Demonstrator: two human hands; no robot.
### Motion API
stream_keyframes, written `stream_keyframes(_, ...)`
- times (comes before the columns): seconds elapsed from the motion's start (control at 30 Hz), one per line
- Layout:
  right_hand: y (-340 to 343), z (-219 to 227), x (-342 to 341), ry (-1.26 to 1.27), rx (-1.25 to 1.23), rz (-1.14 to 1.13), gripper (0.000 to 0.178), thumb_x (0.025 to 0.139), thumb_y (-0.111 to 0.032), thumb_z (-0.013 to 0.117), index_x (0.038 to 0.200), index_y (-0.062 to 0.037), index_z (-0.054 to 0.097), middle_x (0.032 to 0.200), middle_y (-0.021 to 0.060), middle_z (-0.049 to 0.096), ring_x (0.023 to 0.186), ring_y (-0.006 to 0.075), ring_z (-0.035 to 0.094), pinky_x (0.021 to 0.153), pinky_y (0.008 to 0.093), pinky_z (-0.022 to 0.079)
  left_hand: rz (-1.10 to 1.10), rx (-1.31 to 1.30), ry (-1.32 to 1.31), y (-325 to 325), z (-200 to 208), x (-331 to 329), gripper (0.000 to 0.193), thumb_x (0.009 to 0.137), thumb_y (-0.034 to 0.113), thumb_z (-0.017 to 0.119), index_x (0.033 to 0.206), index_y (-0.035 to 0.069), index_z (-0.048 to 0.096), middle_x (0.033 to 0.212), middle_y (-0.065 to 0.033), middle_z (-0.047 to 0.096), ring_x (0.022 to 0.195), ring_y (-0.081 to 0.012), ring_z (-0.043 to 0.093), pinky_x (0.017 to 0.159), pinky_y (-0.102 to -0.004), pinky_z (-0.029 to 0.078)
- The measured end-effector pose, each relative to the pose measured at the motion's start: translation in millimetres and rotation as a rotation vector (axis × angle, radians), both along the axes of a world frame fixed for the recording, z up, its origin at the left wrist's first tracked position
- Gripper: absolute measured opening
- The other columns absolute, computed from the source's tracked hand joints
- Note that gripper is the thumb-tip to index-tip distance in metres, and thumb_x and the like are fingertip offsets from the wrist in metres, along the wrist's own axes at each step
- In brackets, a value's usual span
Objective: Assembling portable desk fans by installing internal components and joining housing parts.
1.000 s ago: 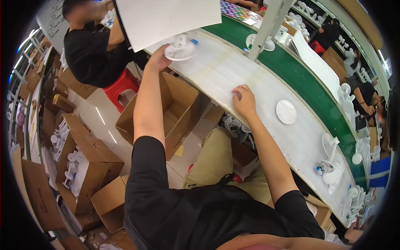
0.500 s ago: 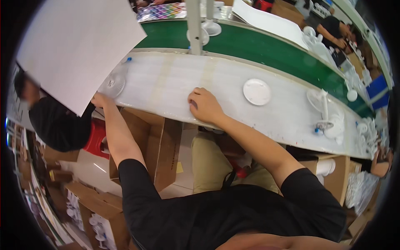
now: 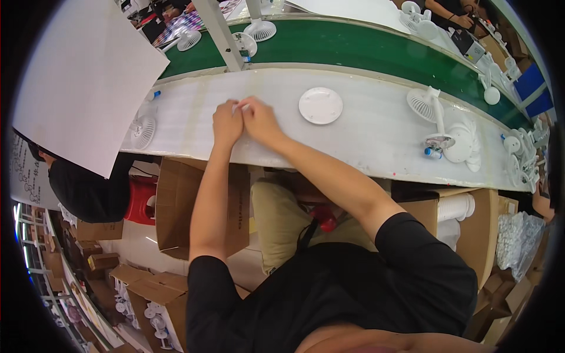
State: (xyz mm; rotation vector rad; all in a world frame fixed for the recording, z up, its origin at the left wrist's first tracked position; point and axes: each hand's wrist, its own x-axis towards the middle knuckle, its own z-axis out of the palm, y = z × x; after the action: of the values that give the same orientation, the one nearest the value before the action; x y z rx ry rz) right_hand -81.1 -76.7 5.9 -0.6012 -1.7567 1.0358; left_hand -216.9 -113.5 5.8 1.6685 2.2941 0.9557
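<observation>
My left hand (image 3: 227, 125) and my right hand (image 3: 261, 120) meet at the fingertips above the padded white worktable (image 3: 353, 144). Both have their fingers drawn in, and anything pinched between them is too small or hidden to make out. Just right of my right hand lies a round white disc (image 3: 321, 106), shaped like a shallow base cover. Farther right is a small white fan (image 3: 434, 115) with its base open and a blue cell (image 3: 432, 153) beside it. Left of my hands, another white fan head (image 3: 142, 130) rests near the table's end.
A large white sheet (image 3: 88, 76) juts in at upper left, partly hiding a seated co-worker (image 3: 88, 185). Behind the table runs a green conveyor belt (image 3: 347, 50) carrying fans, with a metal post (image 3: 219, 35) at its edge. An open cardboard box (image 3: 176, 200) stands below.
My left hand has come rightward from beside the left-hand fan to meet my right hand. The whole view has shifted, so the disc and fans appear farther left.
</observation>
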Motion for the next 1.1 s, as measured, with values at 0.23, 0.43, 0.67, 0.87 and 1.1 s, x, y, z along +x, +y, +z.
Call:
stream_keyframes(0.23,154,19,-10,-0.042,-0.059,-0.278,0.020,0.086,-0.008,0.056,0.103,-0.0040,0.066,0.076,0.0086,0.063,0.069,0.0216,0.060,0.066,0.0348,0.049,0.242,0.058,0.531,41,-21,44,0.038,0.088,0.025,0.057,0.120,0.006,0.059,0.129,-0.0182,0.053,0.116,-0.0359,0.047,0.100,-0.0452,0.037)
stream_keyframes(0.43,254,3,-83,-0.512,0.380,-0.515,0.023,0.087,-0.011,0.059,0.106,-0.0021,0.065,0.078,0.0091,0.064,0.072,0.0224,0.062,0.071,0.0367,0.053,0.224,0.044,0.454,43,-14,38,0.040,0.088,0.029,0.057,0.122,0.008,0.059,0.134,-0.0162,0.050,0.120,-0.0350,0.044,0.102,-0.0470,0.034)
stream_keyframes(0.67,276,32,-26,-0.358,-0.084,0.040,0.018,0.091,-0.013,0.059,0.104,-0.0008,0.065,0.086,0.0129,0.064,0.076,0.0206,0.064,0.069,0.0320,0.058,0.248,0.064,0.459,44,-22,35,0.040,0.087,0.029,0.058,0.121,0.008,0.059,0.134,-0.0161,0.050,0.117,-0.0356,0.047,0.100,-0.0461,0.037)
stream_keyframes(0.87,222,84,86,0.053,-0.452,0.181,0.018,0.094,-0.012,0.056,0.106,-0.0026,0.065,0.090,0.0109,0.062,0.076,0.0174,0.063,0.063,0.0264,0.058,0.335,-0.032,-0.186,55,25,39,0.038,0.086,0.024,0.057,0.119,0.005,0.059,0.125,-0.0186,0.056,0.105,-0.0339,0.055,0.091,-0.0414,0.045)
stream_keyframes(1.1,199,128,160,-0.058,-0.451,0.021,0.022,0.091,-0.009,0.060,0.111,-0.0045,0.066,0.090,0.0098,0.062,0.074,0.0164,0.062,0.061,0.0256,0.056,-0.056,0.412,-0.490,162,102,115,0.034,0.085,0.012,0.056,0.118,0.002,0.060,0.104,-0.0153,0.066,0.096,-0.0261,0.060,0.087,-0.0337,0.048)
